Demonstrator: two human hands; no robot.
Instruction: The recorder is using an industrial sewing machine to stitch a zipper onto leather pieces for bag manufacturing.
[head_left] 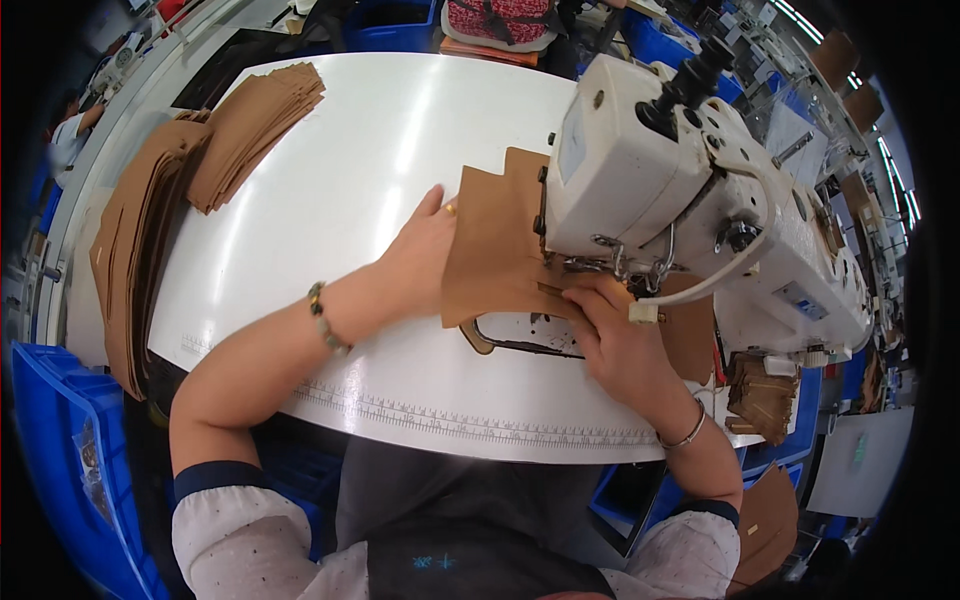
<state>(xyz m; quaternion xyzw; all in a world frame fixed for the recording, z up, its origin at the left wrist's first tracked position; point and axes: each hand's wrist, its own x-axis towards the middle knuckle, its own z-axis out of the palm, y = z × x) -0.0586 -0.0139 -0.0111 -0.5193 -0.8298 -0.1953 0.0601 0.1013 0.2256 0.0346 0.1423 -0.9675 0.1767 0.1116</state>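
A brown, stiff-looking sheet panel with a notched top edge lies under the head of a white sewing machine. My left hand reaches to the panel's left edge. One finger stretches out past that edge, while the panel covers the others. At the panel's near side, close below the needle area, my right hand has its bent fingers on the brown material beside a narrow dark slot. Its thumb is partly hidden. More brown material shows to the right of this hand.
Brown panel stacks lie at the table's left. Small brown pieces sit at the right. A printed ruler follows the white table's near edge. A blue crate stands lower left.
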